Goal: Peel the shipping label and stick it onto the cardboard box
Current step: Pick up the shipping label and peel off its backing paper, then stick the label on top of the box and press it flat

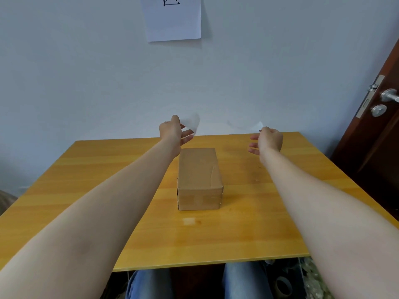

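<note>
A brown cardboard box (199,179) lies in the middle of the yellow wooden table (108,190), its long side running away from me. Both my arms stretch out over the table's far edge. My left hand (171,132) pinches a curled white sheet (192,121) between thumb and forefinger, above and behind the box's far left corner. My right hand (269,140) pinches another thin white sheet (244,125), blurred and pale against the wall, well right of the box. Which sheet is the label and which the backing I cannot tell. The two sheets are apart.
A white paper (172,18) hangs on the wall behind the table. A dark brown door with a metal handle (389,96) stands at the right. My knees in jeans (151,283) show under the table's near edge.
</note>
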The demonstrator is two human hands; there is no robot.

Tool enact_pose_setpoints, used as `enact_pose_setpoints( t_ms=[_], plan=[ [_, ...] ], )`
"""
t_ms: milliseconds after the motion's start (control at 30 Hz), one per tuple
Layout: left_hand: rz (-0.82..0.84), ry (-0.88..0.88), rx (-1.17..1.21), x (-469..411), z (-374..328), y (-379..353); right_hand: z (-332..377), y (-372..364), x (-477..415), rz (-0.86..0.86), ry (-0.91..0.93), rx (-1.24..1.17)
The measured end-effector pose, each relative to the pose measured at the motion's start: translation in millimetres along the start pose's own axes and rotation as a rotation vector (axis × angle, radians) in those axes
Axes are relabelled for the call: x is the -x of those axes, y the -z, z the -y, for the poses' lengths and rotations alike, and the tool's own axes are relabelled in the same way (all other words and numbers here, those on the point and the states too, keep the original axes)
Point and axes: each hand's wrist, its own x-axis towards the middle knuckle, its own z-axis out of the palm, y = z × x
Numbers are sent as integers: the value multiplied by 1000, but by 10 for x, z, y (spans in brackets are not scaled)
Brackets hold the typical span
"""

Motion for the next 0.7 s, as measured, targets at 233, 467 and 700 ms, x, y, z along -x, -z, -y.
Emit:
enact_pose_setpoints(
  t_ms=[233, 467, 700],
  plan=[
    [177, 89, -46, 123, 63, -271, 50, 71, -1, -54, 18, -36],
    [581, 217, -278, 262, 277, -699, 166, 209, -12, -136, 173, -181],
    [472, -124, -535, 291, 337, -849, 220, 188, 38, -40, 220, -144]
  ],
)
